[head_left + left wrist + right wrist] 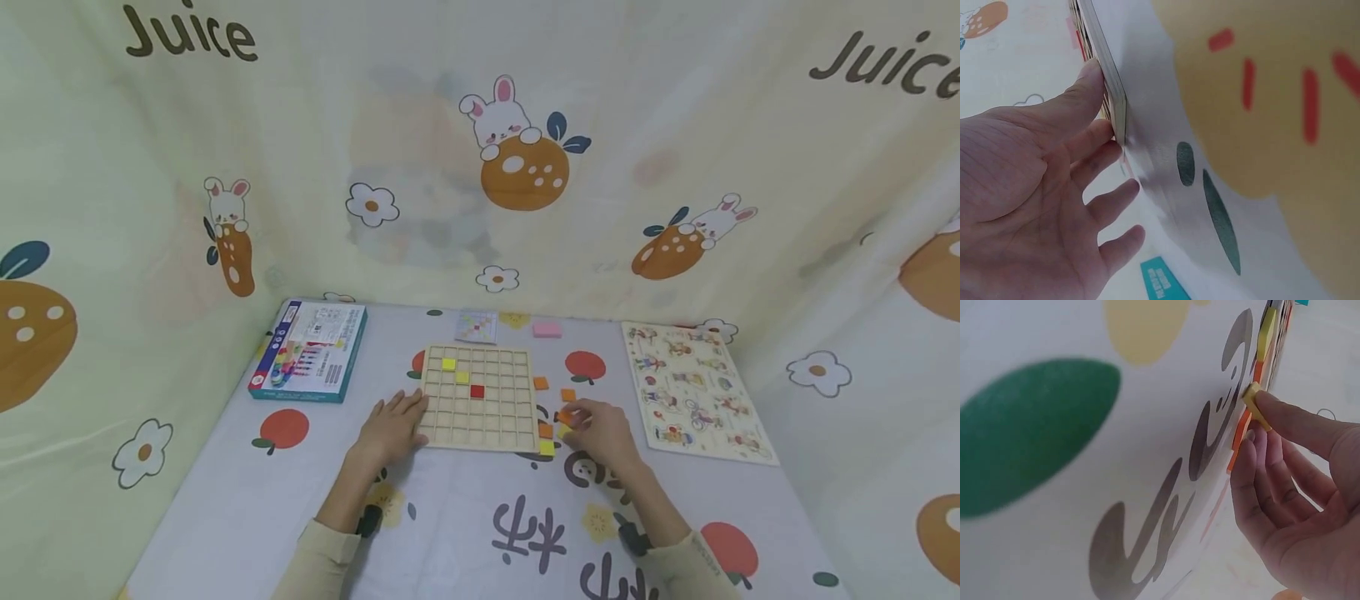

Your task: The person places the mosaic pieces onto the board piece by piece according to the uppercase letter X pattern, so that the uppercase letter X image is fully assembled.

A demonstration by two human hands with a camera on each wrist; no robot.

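sleeves [318,557]: pale cloth is covering both forearms, and a black device [369,522] is sitting by each wrist.
right hand [604,429]: it is working just off the board's right edge, thumb and curled fingers clamping on a yellow tile [1252,402] that is tilting above the cloth.
left hand [390,427]: it is resting at the board's left edge, thumb and nearest fingertips touching the rim, the other fingers spreading apart.
loose tiles [547,448]: one yellow and four orange are lying right of the board, some just beside the right fingertips.
board [480,425]: the wooden grid is lying flat between the hands; two yellow squares [448,364] and a red square [477,392] are filling cells in a diagonal from the upper left.
puzzle [693,392]: a picture sheet is lying well right of the board.
box [311,350]: it is lying at the far left.
card [476,327]: a grid print is lying just behind the board.
pink block [547,330]: it is sitting right of the card.
curtain [420,108]: printed bunnies and flowers are hanging behind everything.
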